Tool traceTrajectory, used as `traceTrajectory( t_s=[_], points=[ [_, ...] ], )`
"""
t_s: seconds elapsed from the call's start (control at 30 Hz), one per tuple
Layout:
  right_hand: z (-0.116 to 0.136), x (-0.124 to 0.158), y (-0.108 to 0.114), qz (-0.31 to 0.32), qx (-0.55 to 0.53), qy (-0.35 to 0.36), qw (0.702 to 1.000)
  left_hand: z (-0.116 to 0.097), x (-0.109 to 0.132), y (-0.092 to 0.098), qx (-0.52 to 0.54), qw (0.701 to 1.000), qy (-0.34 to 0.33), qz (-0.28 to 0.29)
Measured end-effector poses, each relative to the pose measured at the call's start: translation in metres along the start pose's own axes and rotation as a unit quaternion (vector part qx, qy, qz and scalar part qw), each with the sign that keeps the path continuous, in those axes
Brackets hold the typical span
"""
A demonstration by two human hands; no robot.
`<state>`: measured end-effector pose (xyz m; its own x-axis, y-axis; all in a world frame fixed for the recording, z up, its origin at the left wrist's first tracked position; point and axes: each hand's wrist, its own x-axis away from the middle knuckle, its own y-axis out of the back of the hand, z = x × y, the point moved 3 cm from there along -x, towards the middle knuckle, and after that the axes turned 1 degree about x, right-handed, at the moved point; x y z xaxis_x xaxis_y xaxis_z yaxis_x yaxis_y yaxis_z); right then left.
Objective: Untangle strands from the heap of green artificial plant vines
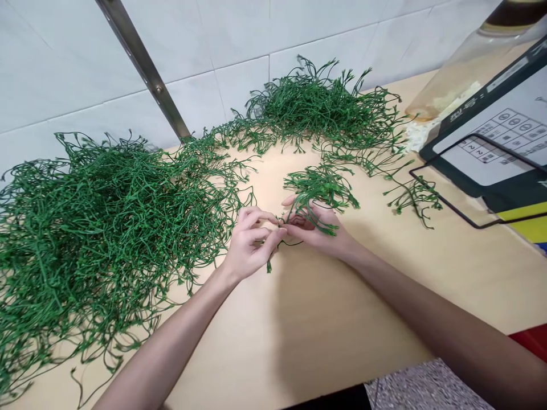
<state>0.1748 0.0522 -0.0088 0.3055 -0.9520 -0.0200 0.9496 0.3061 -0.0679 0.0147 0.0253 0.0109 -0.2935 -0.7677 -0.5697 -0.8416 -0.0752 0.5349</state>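
1. Head view, nearest first: two bare forearms reach out from the lower edge over a pale wooden surface, beside a speckled edge at bottom right.
2. Left hand has its fingers curled in, thumb and fingertips pinched on a thin green stem at the base of a sprig.
3. Right hand is closed around the same sprig's stems, touching the left hand; the sprig's bushy green tips fan up and away just beyond the fingers, at the middle of the surface.
4. Left pile of tangled green sprigs spreads wide just beside the left hand.
5. Loose sprig lies apart to the right, near a black wire frame and a dark panel with printed keys.
6. Far pile of sprigs sits against the white tiled wall, joined to the left pile by a thin trail.
7. Metal rail runs slantwise down the wall to the surface; a clear bottle lies tilted at far right.
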Motion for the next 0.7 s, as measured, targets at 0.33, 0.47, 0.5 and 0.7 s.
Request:
traceTrajectory(
  t_s=[0.33,0.47,0.5,0.7],
  points=[
    [-0.0063,-0.0037,0.0016,-0.001,-0.044,-0.004,0.999,0.0023,-0.0047,0.0033,0.069,0.996,0.052,0.021],
    [-0.0077,-0.0039,0.0035,-0.004,-0.050,-0.010,0.999,0.0012,-0.0048,0.0045,0.073,0.993,0.092,0.029],
    [-0.0077,-0.0038,0.0041,-0.003,-0.049,-0.009,0.999,0.0014,-0.0046,0.0048,0.076,0.992,0.094,0.029],
    [-0.0076,-0.0033,0.0056,0.002,-0.045,-0.001,0.999,0.0084,-0.0004,0.0057,0.076,0.988,0.132,-0.004]
  ],
)
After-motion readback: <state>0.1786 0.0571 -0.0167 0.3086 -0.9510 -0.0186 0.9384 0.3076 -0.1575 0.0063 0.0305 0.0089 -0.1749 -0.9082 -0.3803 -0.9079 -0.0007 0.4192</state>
